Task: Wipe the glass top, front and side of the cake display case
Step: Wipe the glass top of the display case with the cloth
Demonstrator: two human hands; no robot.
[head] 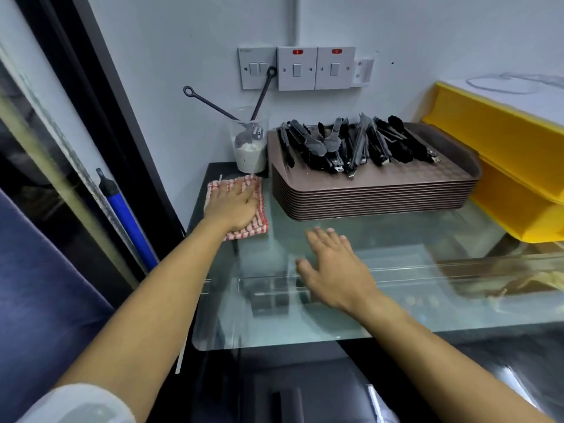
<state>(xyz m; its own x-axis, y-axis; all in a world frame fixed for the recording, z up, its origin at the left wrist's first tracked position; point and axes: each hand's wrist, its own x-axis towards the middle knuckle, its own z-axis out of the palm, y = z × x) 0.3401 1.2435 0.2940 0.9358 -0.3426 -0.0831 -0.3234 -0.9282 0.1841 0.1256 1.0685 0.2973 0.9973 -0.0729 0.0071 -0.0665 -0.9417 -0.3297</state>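
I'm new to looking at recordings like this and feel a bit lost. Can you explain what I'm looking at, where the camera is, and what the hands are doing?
There is no machine here, just a person filmed by a wide-angle camera worn on their head, looking forward and down. That is why both bare arms reach in from the bottom of the picture.

The left hand lies flat on a red-and-white checked cloth, pressing it on the glass top of a display case, near its far left corner. The right hand is open with fingers spread over the glass; whether it touches is hard to tell.

Further back sits a stack of brown trays with black tongs piled on top. Beside it stands a clear plastic cup holding long-handled utensils. Yellow boxes sit on the right, and wall switches are behind.
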